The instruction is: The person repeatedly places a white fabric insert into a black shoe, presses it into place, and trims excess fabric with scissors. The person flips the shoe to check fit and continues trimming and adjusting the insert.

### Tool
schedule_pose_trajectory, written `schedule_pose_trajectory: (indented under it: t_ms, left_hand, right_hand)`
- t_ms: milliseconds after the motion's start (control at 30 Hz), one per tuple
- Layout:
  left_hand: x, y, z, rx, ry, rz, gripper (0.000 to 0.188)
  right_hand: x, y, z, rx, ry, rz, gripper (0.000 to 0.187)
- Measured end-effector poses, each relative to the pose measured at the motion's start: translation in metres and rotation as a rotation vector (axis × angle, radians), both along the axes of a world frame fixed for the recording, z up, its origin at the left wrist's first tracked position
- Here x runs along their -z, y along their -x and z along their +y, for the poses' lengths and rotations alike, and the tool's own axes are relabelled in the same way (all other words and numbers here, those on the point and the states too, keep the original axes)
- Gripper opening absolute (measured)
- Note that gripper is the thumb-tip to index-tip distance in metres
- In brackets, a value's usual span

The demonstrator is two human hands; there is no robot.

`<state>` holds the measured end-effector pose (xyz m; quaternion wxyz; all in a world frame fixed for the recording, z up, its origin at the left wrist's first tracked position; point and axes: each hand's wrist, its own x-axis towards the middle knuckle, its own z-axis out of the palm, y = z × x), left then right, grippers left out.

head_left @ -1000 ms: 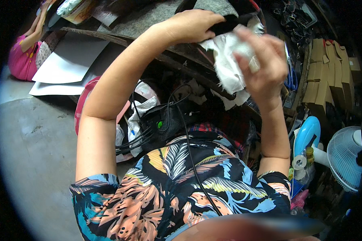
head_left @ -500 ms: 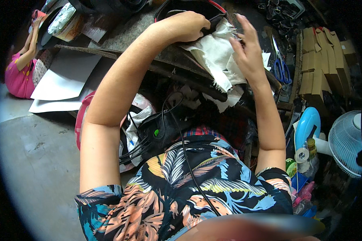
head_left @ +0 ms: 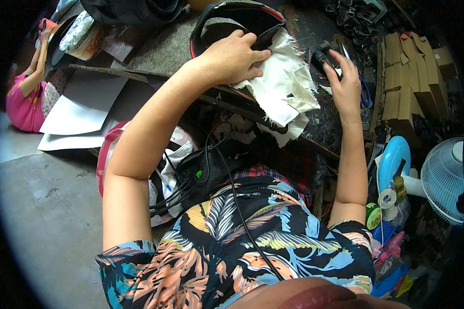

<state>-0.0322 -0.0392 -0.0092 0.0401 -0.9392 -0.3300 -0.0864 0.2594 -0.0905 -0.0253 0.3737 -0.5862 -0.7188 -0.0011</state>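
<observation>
My left hand (head_left: pixel 237 57) lies with spread fingers on a frayed white cloth (head_left: pixel 288 85) at the bench's near edge. Beside its fingertips stands a curved black piece with red edging (head_left: pixel 267 19), partly behind the hand. My right hand (head_left: pixel 344 85), to the right of the cloth, has thumb and forefinger around a small black object (head_left: pixel 318 55) whose kind I cannot make out. Scissors with blue handles (head_left: pixel 366 94) lie just behind that hand, partly hidden by it.
Cardboard pieces (head_left: pixel 401 77) stand stacked at the right, above a white fan (head_left: pixel 444 180) and a blue round thing (head_left: pixel 394 159). White sheets (head_left: pixel 82 105) jut out at the left. A person in pink (head_left: pixel 25 105) sits at the far left. A dark cable hangs down my front.
My left hand has moved nearer and opened out over the cloth. My right hand has moved right and away from the cloth, to the small black object. The black piece shows more.
</observation>
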Motion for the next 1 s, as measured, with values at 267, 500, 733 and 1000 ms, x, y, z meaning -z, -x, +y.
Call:
schedule_pose_trajectory:
  t_ms: [267,500,733,1000]
  left_hand:
    - [0.000,-0.003,-0.009,-0.040,0.041,0.017,0.049]
    - [0.017,0.001,-0.021,0.062,0.048,-0.168,0.039]
    - [0.009,-0.008,-0.011,0.097,0.010,-0.039,0.049]
    - [-0.007,-0.027,-0.004,0.029,0.195,0.020,0.048]
  right_hand:
    - [-0.015,0.079,0.043,0.014,-0.021,-0.194,0.035]
    - [0.010,0.056,0.069,0.076,0.288,-0.116,0.032]
    - [0.016,0.052,0.071,0.091,0.320,-0.079,0.031]
    - [0.015,0.048,0.071,-0.004,0.288,0.088,0.035]
